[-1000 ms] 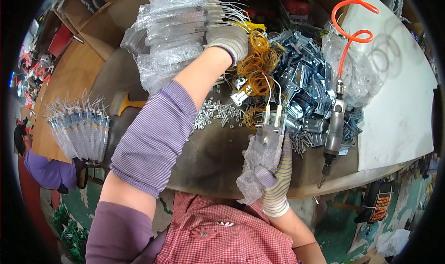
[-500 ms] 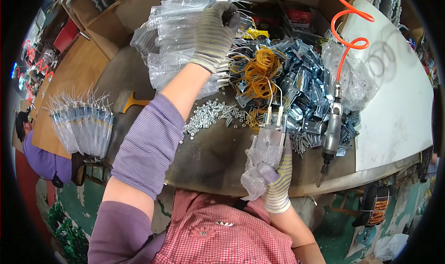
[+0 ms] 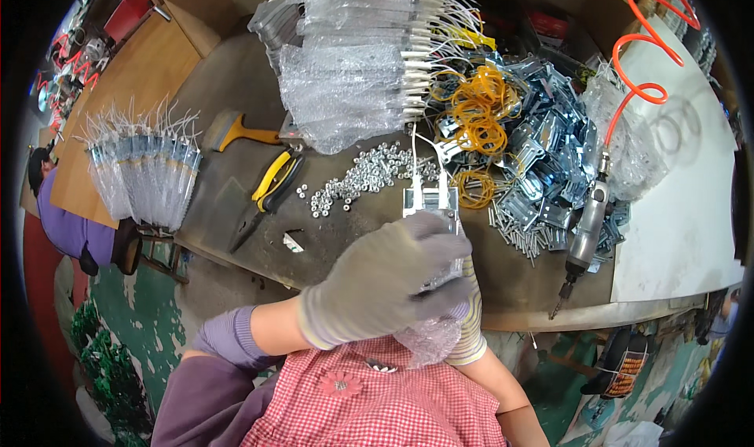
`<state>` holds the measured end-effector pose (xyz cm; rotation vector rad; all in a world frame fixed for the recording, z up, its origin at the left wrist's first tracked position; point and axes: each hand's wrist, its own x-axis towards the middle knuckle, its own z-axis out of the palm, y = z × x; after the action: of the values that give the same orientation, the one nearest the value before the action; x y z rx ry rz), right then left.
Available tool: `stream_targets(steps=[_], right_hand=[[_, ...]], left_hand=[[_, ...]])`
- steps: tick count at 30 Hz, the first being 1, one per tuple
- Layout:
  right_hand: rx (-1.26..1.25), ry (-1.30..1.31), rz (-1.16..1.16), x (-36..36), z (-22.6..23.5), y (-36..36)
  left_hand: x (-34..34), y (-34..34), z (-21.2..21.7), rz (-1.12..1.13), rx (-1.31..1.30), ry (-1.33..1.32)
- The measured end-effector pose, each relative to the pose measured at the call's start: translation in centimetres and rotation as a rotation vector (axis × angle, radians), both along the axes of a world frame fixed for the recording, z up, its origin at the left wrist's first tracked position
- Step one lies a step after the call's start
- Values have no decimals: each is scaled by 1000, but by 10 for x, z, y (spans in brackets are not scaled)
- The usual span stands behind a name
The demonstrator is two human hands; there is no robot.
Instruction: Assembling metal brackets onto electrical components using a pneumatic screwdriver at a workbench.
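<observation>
In front of my apron, a flat silvery metal part (image 3: 410, 203) stands upright with two white leads (image 3: 418, 176) rising from its top. Bubble wrap (image 3: 430, 342) covers its lower portion and bunches below. My left hand (image 3: 385, 278), in a grey glove, lies across the front of the part with its fingers curled round it. My right hand (image 3: 473, 317), in a striped glove, grips the same part from the right, mostly hidden behind my left. Beyond them lies a stack of similar bubble-wrapped parts (image 3: 345, 86), their white leads pointing right.
Nuts (image 3: 369, 172), yellow-handled pliers (image 3: 271, 181) and a brush (image 3: 236, 131) lie to the left. Orange rubber bands (image 3: 479, 117), metal brackets (image 3: 550, 133) and screws (image 3: 518, 231) are heaped right, beside an air drill (image 3: 587, 227) on a red coiled hose (image 3: 616, 117). Bundled wrapped parts (image 3: 145, 176) stand far left.
My left hand has come down from the stack onto the metal part held by my right hand. The pliers, earlier hidden by my arm, now show.
</observation>
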<state>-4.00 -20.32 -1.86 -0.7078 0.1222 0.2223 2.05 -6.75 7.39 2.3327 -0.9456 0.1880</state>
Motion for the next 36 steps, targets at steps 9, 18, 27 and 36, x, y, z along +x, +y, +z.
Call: stream_targets(steps=[9, 18, 27, 36], right_hand=[[19, 27, 178, -4, 5, 9], [82, -40, 205, -3, 13, 27], [63, -7, 273, -7, 23, 31], [-1106, -568, 198, -23, 9, 30]], left_hand=[[15, 54, -34, 38, -194, -222], [27, 69, -33, 245, -197, -335], [23, 74, -37, 253, -129, -360], [-20, 68, -71, 153, -225, -112]])
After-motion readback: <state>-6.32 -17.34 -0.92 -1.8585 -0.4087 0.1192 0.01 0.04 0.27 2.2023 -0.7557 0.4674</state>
